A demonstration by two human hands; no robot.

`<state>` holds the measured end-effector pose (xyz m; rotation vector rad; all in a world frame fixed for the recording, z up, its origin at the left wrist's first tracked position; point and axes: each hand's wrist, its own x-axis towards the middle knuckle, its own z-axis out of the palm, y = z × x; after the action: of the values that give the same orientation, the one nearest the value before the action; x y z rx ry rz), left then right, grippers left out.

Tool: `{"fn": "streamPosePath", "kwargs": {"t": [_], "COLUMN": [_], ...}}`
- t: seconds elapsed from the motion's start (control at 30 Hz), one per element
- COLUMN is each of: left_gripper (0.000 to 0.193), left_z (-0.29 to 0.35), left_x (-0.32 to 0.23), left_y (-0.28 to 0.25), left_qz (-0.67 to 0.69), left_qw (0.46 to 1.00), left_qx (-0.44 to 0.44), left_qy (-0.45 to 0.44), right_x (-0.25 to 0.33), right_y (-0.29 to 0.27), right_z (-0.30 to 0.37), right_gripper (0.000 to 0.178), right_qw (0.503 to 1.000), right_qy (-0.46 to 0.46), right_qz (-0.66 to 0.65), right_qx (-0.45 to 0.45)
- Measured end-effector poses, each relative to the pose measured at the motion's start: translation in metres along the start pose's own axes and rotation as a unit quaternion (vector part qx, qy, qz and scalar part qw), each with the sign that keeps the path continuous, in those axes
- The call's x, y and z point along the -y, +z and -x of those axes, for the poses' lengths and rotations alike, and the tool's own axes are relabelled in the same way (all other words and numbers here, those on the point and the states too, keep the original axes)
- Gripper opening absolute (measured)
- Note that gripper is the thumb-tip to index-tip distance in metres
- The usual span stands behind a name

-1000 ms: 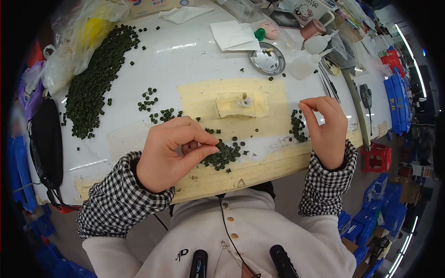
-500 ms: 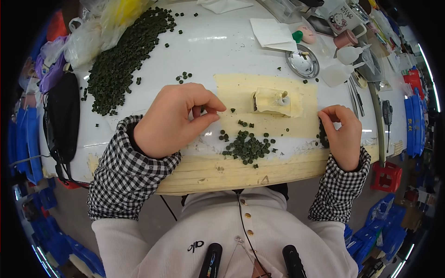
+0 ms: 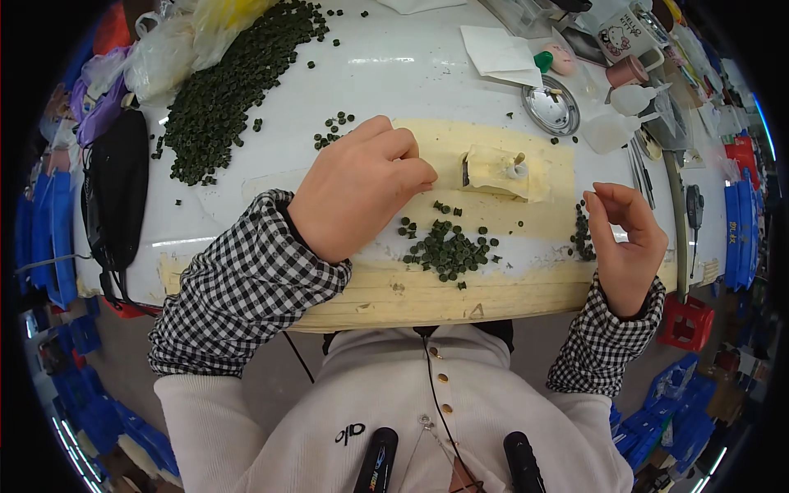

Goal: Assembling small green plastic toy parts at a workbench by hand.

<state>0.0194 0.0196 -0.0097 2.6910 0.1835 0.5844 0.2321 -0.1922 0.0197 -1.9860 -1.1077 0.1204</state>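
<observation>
My left hand [image 3: 362,191] is above the table, closed in a pinch, its fingertips near the left side of a small tape-wrapped block [image 3: 497,177]. What it pinches, if anything, is too small to make out. The block has a short upright pin [image 3: 519,159] with a pale collar. My right hand [image 3: 629,242] is to the right, thumb and forefinger tips brought together; anything between them cannot be made out. Beside it lies a small row of dark green spool-shaped pieces [image 3: 583,236]. A small heap of the same green pieces [image 3: 448,251] lies in front of the block.
A large heap of green pieces [image 3: 226,99] covers the far left, beside plastic bags [image 3: 160,70] and a black pouch [image 3: 115,205]. Yellowish tape [image 3: 546,205] lies under the block. Far right are a round metal dish [image 3: 552,122], white tissue [image 3: 497,51], plastic bottles [image 3: 606,133] and tweezers [image 3: 639,177].
My left hand has moved right and slightly away from me, closer to the block, its fingertips drawn together. My right hand remains at the right side, turned slightly. The whole view has shifted a little.
</observation>
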Motion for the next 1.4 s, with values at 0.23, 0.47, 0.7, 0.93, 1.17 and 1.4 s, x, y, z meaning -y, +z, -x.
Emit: {"fn": "streamPosePath", "kwargs": {"t": [0.23,0.47,0.7,0.93,1.17,1.4], "left_gripper": [0.011,0.012,0.014,0.017,0.016,0.017], "left_z": [-0.002,-0.002,0.001,0.005,0.006,0.012], "left_x": [-0.004,-0.017,-0.028,-0.028,-0.030,-0.036], "left_y": [-0.003,-0.010,-0.015,-0.013,-0.012,-0.010], "left_qz": [-0.039,0.091,0.591,0.648,0.686,0.630], "left_qw": [0.999,0.995,0.753,0.706,0.670,0.737], "left_qx": [0.018,-0.030,-0.006,0.040,0.020,-0.039], "left_qy": [0.026,-0.029,-0.290,-0.284,-0.283,-0.243], "right_x": [0.028,0.036,0.038,0.038,0.044,0.050], "right_y": [0.009,0.025,0.035,0.042,0.051,0.059], "right_z": [0.015,0.013,0.011,0.010,0.014,0.011], "right_gripper": [0.015,0.019,0.020,0.020,0.020,0.017], "right_qw": [0.979,0.863,0.818,0.790,0.864,0.888], "right_qy": [0.014,0.107,0.158,0.169,0.080,0.049], "right_qz": [-0.193,-0.449,-0.494,-0.529,-0.452,-0.411], "right_qx": [0.067,0.204,0.250,0.261,0.209,0.202]}}
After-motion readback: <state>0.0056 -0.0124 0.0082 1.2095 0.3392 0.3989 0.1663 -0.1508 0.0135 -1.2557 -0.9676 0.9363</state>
